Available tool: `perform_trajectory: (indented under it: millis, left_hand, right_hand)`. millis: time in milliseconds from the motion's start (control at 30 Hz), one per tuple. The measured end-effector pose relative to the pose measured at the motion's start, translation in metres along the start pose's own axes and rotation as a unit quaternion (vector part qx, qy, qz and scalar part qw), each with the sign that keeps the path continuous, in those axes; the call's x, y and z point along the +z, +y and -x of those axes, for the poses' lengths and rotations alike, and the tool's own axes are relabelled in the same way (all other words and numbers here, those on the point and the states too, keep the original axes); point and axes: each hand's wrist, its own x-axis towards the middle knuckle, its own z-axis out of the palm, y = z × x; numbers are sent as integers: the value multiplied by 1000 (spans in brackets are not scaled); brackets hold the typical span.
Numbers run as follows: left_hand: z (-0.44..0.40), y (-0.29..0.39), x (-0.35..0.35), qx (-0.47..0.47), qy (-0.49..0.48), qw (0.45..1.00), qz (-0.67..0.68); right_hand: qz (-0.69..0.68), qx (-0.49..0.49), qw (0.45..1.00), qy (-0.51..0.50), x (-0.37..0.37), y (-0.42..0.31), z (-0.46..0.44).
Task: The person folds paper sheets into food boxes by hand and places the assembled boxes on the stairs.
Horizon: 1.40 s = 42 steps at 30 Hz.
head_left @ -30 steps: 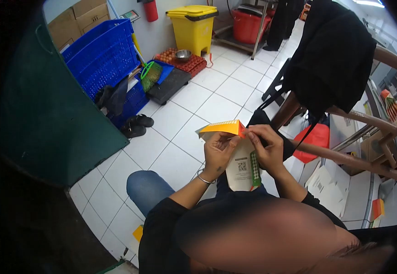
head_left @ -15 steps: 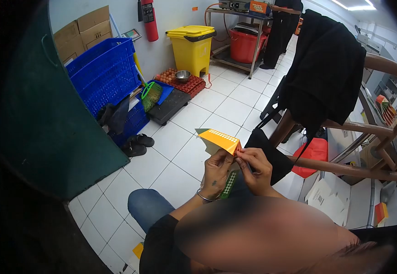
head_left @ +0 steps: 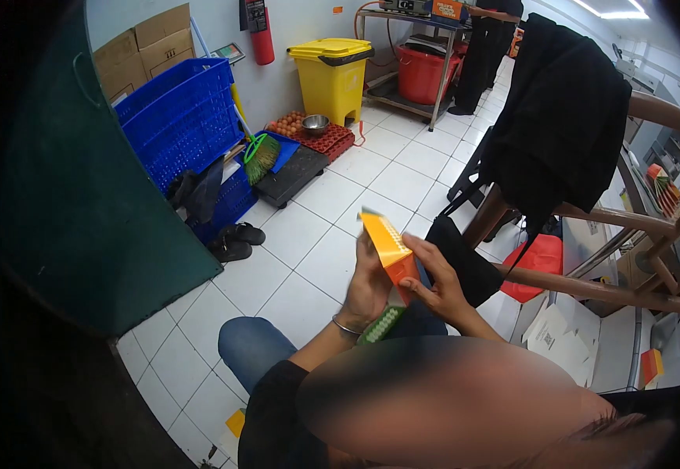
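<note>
A partly folded carton [head_left: 387,244] in yellow, orange and green hangs between my hands in front of my lap. Its orange end panel faces me, and a green dotted flap slants down below. My left hand [head_left: 363,285], with a bracelet at the wrist, grips the carton from the left; some of its fingers are hidden behind the card. On the other side my right hand [head_left: 440,283] presses its fingers along the upper edge and its thumb on the orange panel.
At left stand a green door [head_left: 50,180], blue crates [head_left: 179,109] and a broom [head_left: 261,159]. A yellow bin [head_left: 330,82] is farther back. To my right are a wooden chair [head_left: 590,291] with black cloth [head_left: 559,117] and flat white cartons [head_left: 555,340]. Another person [head_left: 477,66] stands behind.
The carton has turned in my hands, so its orange end panel now shows. My right hand has shifted from pinching the corner to lying along its side.
</note>
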Motion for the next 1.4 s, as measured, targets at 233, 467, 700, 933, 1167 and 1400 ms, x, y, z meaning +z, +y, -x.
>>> perform_trajectory:
  millis: [233, 467, 700, 933, 1167, 1400]
  left_hand:
    - [-8, 0, -31, 49, -75, 886, -456]
    - [-7, -23, -46, -14, -183, 807, -562]
    - [-7, -12, -22, -109, 152, 936, -299]
    - [0, -10, 5, 37, 169, 959, -225]
    - [5, -9, 11, 117, 207, 937, -255]
    - [18, -5, -8, 166, 47, 797, -579]
  right_hand:
    - [-387, 133, 906, 107, 4, 30, 13]
    - [20, 270, 959, 78, -5, 94, 32]
    - [214, 67, 966, 130, 21, 31, 25]
    - [286, -53, 948, 127, 19, 11, 11]
    - [177, -94, 957, 209, 11, 11, -1]
    - [111, -15, 969, 221, 22, 3, 2]
